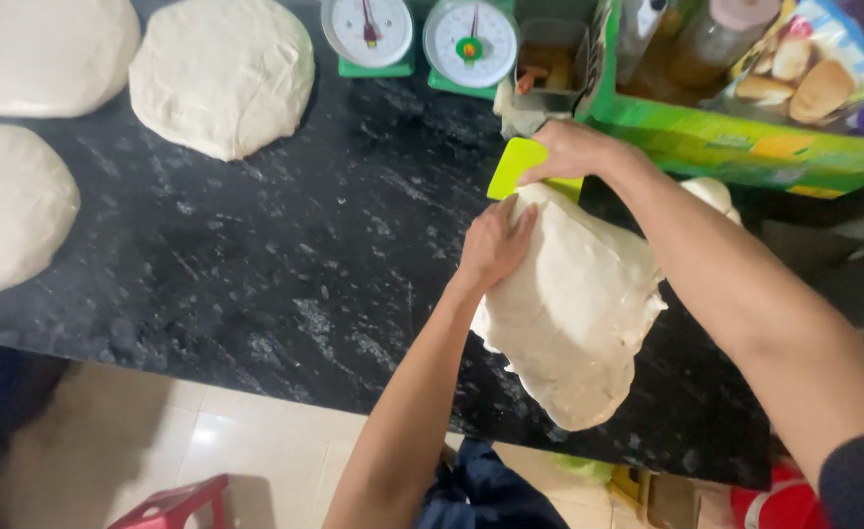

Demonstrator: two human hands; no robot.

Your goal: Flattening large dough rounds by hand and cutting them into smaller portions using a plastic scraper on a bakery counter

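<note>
Soft lumpy dough (579,313), flat scraper (512,167).

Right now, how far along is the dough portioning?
Done: three rounded dough pieces sit on the dark counter at the far left. In hand: the left hand steadies the big dough mass while the right hand presses a yellow-green scraper at its top edge. Left: most of that mass looks uncut, and the two scales are empty.

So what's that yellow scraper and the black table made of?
The yellow scraper looks like plastic: thin, smooth, one bright even colour. The countertop seems polished stone, maybe granite: black with pale flecks and a slight sheen, though flour smears blur it.
</note>
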